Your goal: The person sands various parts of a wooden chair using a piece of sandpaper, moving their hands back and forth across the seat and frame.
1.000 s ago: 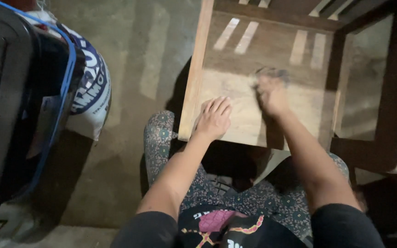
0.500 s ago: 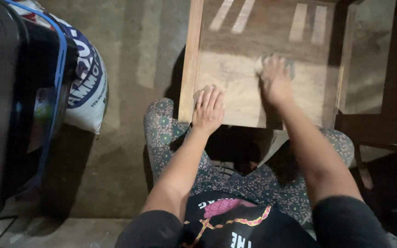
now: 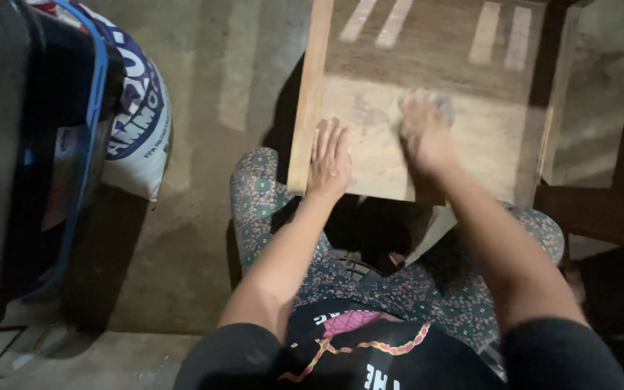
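From the head camera, looking straight down, a wooden panel (image 3: 427, 101) fills the upper middle of the frame, its near edge resting over the seated person's patterned knees (image 3: 254, 195). The left hand (image 3: 330, 159) lies flat on the panel's lower left corner, fingers together and outstretched, holding nothing, just pressing down. The right hand (image 3: 422, 133) sits a little higher and to the right, blurred, curled over a small greyish pad (image 3: 442, 108) that could be sandpaper or a cloth; I cannot tell how tightly it is gripped. The board looks stiff and fairly heavy, dry and rough rather than slippery, so it seems best steadied with a flat palm or taken by its raised side rail (image 3: 310, 94) along the left edge. At the far left stands a dark bin (image 3: 9, 159) with a blue rim, and a white printed sack (image 3: 139, 130) leans just beside it on the concrete floor (image 3: 211, 144).
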